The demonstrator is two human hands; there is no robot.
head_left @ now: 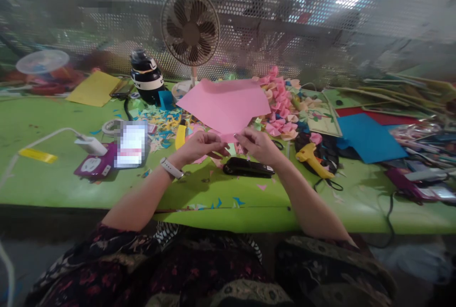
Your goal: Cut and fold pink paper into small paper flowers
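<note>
Tabletop (228, 191), green and scrap-strewn, before perforated screen (249, 32); right hand (258, 145) pinches pink paper (228, 103), left hand (199, 147) curls, its hold unclear.

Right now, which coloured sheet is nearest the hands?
The pink sheet, its lower corner at the right hand; the yellow sheet lies off left, the blue sheet off right.

Matt pink paper (228, 103); glossy black plastic stapler (248, 168); perforated metal screen (281, 17).
</note>
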